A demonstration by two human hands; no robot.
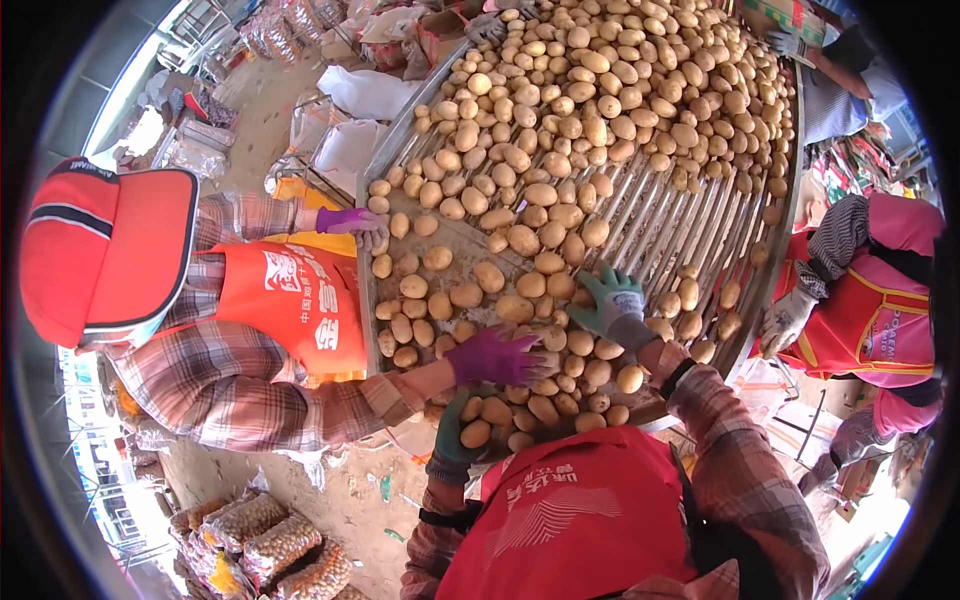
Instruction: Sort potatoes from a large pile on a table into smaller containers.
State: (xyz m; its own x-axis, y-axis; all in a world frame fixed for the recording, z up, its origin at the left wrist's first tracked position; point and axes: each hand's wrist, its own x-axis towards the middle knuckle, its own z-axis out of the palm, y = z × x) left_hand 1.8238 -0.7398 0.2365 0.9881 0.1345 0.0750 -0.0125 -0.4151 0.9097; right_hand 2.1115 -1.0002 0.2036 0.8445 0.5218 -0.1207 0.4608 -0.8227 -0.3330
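Many potatoes [592, 127] lie heaped and scattered over a metal sorting table [555, 255] with a roller section. My left hand [454, 435], in a green glove, is at the table's near edge beside a cluster of potatoes, its fingers partly hidden; whether it grips any cannot be told. My right hand [611, 300], in a green and grey glove, is spread palm down over potatoes at the edge of the rollers [645, 217]. Between my hands, a co-worker's purple-gloved hand [499, 360] reaches across the potatoes from the left.
A co-worker in a red cap [112, 247] stands close on the left, another in a red apron [855, 315] on the right. More gloved hands are at the far end. Filled mesh sacks of potatoes [277, 540] lie on the floor at lower left. The metal rim [365, 300] bounds the table.
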